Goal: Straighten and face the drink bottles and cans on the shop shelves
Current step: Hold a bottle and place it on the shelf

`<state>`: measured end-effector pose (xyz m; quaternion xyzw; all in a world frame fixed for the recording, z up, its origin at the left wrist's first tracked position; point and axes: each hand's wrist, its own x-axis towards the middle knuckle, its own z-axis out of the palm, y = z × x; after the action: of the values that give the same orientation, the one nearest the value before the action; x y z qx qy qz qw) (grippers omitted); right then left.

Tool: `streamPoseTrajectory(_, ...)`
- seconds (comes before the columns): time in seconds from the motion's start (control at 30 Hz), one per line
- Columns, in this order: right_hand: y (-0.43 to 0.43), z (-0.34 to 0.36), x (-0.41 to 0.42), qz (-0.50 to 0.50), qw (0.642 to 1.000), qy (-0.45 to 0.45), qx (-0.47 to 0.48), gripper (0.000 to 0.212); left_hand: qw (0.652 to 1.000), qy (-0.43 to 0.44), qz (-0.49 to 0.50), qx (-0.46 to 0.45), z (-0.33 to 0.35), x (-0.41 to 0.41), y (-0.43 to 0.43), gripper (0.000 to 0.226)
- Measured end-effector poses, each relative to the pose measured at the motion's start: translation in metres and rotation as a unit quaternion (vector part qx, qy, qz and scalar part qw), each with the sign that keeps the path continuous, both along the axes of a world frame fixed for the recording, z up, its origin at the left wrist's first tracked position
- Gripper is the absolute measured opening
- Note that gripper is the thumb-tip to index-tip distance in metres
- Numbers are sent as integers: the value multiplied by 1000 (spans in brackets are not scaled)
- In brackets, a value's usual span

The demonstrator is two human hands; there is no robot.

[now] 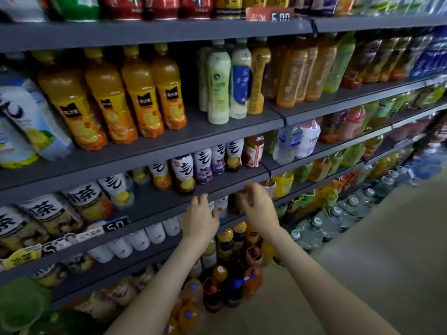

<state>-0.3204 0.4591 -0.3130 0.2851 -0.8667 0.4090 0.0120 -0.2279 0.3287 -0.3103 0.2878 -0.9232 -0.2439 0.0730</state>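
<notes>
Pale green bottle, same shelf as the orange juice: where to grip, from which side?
Grip the pale green bottle round its mid-body, straight in from the aisle. It stands upright at the shelf front; the white and blue bottle crowds its right side and the shelf above sits close over its cap, so a top grasp looks cramped.

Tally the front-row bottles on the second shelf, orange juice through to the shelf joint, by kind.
Orange juice bottles: 4
Pale green bottle: 1
White bottle with blue label: 1
Yellow-brown bottle: 1
Total: 7
</notes>
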Motion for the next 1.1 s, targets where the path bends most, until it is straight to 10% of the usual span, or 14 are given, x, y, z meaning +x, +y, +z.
streamPoseTrajectory(0.6, 24, -41, -131, 49, 994, -92, 35, 32, 995, -47, 84, 19, -32, -114, 23, 50)
streamPoseTrajectory(1.1, -56, -83, -81, 185, 964, -191, 17, 34, 970, -15, 243, 25, -62, -6, 3, 46)
